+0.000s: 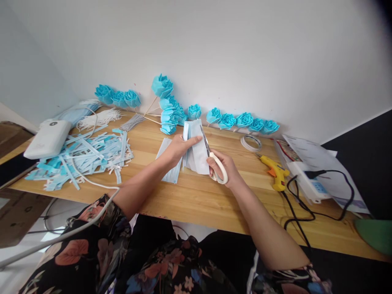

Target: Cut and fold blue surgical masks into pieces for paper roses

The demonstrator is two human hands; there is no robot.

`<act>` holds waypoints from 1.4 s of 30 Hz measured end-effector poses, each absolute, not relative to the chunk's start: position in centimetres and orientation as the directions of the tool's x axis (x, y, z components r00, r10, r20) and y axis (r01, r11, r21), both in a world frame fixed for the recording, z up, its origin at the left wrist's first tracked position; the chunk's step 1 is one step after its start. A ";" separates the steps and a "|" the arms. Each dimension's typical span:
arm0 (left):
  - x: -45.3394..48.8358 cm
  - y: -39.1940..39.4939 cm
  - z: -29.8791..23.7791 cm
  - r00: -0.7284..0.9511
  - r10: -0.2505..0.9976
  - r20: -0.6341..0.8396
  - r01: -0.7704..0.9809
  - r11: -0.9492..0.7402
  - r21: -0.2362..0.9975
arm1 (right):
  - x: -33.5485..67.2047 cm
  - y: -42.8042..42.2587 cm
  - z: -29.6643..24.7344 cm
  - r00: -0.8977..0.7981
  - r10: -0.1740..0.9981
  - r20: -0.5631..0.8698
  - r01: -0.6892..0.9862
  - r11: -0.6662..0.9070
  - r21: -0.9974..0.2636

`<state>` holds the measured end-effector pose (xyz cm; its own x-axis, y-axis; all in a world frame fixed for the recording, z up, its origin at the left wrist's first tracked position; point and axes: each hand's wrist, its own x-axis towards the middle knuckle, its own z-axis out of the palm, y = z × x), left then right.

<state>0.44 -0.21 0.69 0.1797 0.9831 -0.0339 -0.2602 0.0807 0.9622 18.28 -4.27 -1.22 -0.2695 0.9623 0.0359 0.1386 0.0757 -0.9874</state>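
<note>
My left hand point(179, 148) pinches a pale blue face mask point(196, 157) and holds it upright over the wooden table point(199, 196). My right hand point(225, 168) grips white-handled scissors point(214, 159), whose blades run along the mask's right edge. Another flat mask point(168, 163) lies on the table under my left wrist.
A row of blue fabric roses point(241, 120) on sticks lines the wall. A heap of blue strips point(82, 155) and a white device point(47, 139) lie at left. At right sit a tape roll point(251, 142), a yellow glue gun point(275, 171), a power strip point(309, 185) and black cables.
</note>
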 end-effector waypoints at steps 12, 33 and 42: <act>0.5 -0.3 0.6 0.175 0.985 -0.004 -0.330 0.063 0.942 | 18.2 -4.7 -0.1 -0.302 0.952 0.044 0.147 0.092 -0.985; 0.8 -0.7 0.4 0.212 0.977 0.004 -0.312 0.064 0.948 | 18.1 -4.5 -0.5 -0.249 0.967 0.051 0.102 0.078 -0.992; 0.8 -0.7 0.6 0.209 0.978 -0.004 -0.316 0.071 0.946 | 18.1 -4.6 -0.8 -0.227 0.972 0.061 0.083 0.081 -0.993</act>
<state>0.82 -0.70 0.56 0.2085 0.9780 -0.0039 -0.3160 0.0711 0.9461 18.06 -4.56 -0.78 -0.2266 0.9721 0.0607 0.0833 0.0814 -0.9932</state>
